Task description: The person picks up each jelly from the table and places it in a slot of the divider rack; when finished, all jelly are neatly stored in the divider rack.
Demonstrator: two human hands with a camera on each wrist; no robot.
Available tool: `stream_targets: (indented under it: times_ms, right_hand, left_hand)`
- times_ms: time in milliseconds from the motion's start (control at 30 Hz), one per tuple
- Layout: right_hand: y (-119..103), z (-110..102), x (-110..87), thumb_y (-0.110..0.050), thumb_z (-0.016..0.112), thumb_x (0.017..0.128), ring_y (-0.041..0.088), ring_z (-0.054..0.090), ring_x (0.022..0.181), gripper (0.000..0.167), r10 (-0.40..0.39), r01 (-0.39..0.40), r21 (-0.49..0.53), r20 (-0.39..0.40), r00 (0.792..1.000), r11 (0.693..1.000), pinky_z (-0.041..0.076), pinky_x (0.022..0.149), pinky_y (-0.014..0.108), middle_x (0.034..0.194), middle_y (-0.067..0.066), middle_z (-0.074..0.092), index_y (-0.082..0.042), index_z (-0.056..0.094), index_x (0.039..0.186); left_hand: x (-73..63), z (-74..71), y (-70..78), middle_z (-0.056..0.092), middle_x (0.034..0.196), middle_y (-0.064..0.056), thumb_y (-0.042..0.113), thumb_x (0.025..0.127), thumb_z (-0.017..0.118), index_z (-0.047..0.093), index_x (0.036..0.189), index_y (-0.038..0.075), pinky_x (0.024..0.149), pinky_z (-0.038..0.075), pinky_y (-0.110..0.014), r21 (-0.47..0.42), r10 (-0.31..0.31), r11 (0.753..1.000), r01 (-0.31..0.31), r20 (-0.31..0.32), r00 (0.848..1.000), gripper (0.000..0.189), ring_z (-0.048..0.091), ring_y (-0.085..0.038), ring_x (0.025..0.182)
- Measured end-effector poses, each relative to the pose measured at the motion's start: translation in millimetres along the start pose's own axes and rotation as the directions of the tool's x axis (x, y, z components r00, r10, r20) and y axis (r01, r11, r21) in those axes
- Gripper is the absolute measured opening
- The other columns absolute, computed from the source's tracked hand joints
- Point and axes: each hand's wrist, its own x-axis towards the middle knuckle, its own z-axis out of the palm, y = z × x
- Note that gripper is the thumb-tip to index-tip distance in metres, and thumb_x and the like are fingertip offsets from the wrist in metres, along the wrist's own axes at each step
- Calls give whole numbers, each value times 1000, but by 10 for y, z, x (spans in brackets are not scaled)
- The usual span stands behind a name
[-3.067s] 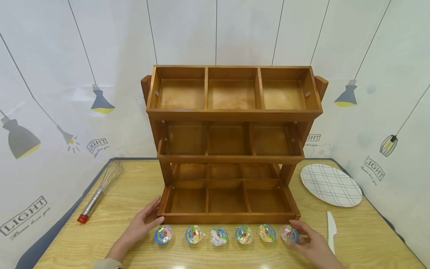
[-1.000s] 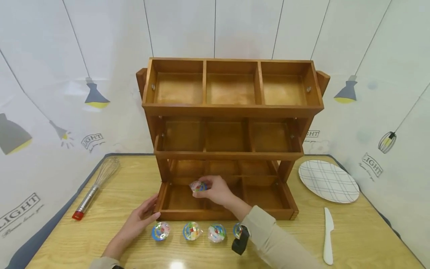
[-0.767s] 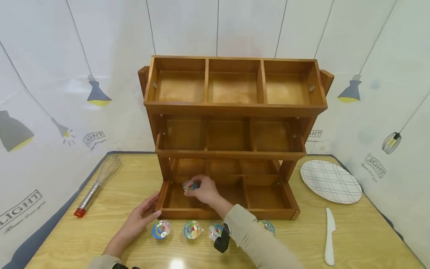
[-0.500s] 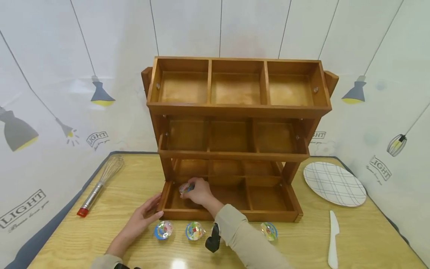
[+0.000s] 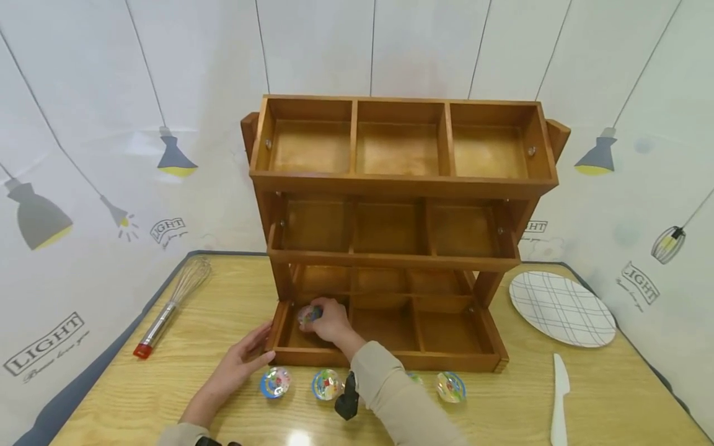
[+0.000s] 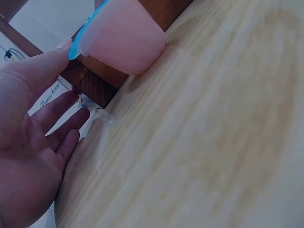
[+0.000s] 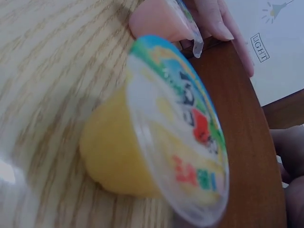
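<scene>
My right hand (image 5: 333,323) pinches a small jelly cup (image 5: 307,314) inside the front left compartment of the bottom tier of a brown wooden rack (image 5: 390,360). Beside the rack's lower left corner, my left hand (image 5: 234,368) stays with relaxed fingers, its fingertips at the side board. A pink jelly cup (image 6: 123,38) with a blue lid rim stands close to the left thumb. To its right is a yellow jelly cup (image 7: 118,147), large in the right wrist view. Further right, one more jelly cup (image 5: 450,387) shows, while others are partly hidden by the right sleeve.
A whisk (image 5: 173,310) with a red handle end lies on the table at the left. On the right are a checked white plate (image 5: 562,308) and a white plastic knife (image 5: 559,399). The rack's upper tiers (image 5: 398,183) rise behind the hands.
My right hand has taken the rightmost jelly cup from the table row and carried it left into the rack's lower left compartment. The left hand keeps its place beside the rack.
</scene>
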Motion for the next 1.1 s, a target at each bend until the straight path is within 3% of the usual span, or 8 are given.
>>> stream_targets:
  times_ms: [133, 833, 967, 1100]
  right_hand:
    - [29, 42, 18, -23, 76, 68, 25, 57, 91, 51, -12, 12, 16, -2, 1000, 1000, 50, 76, 31, 104, 12, 62, -5, 58, 112]
    - [8, 59, -14, -35, 66, 77, 33, 53, 106, 60, -76, 76, -33, 5, 997, 997, 47, 87, 41, 116, 16, 57, -3, 47, 124]
    - [-33, -30, -73, -34, 63, 80, 33, 51, 110, 57, -142, 141, -48, -33, 989, 989, 45, 90, 42, 120, 16, 55, -2, 47, 124]
    - [-30, -288, -199, -36, 61, 82, 33, 48, 114, 57, -193, 194, 18, -70, 979, 981, 43, 93, 43, 126, 16, 51, -3, 46, 126]
  left_hand:
    - [-4, 1, 7, 34, 141, -16, 27, 84, 60, 31, 138, 13, 94, 29, -4, 0, -16, 1000, 16, 1, 1000, 63, 30, -30, 128]
    - [-18, 21, 16, 29, 144, -13, 32, 83, 59, 29, 139, 16, 92, 26, 1, -11, -66, 998, 66, 3, 998, 65, 26, -27, 132]
    - [-21, 14, 22, 29, 144, -12, 32, 83, 59, 28, 139, 16, 92, 26, 1, -16, -77, 997, 77, 3, 997, 66, 26, -27, 132]
    - [-17, 11, 24, 28, 145, -12, 31, 84, 59, 28, 139, 16, 93, 26, 0, -18, -82, 996, 82, 9, 997, 66, 25, -27, 133]
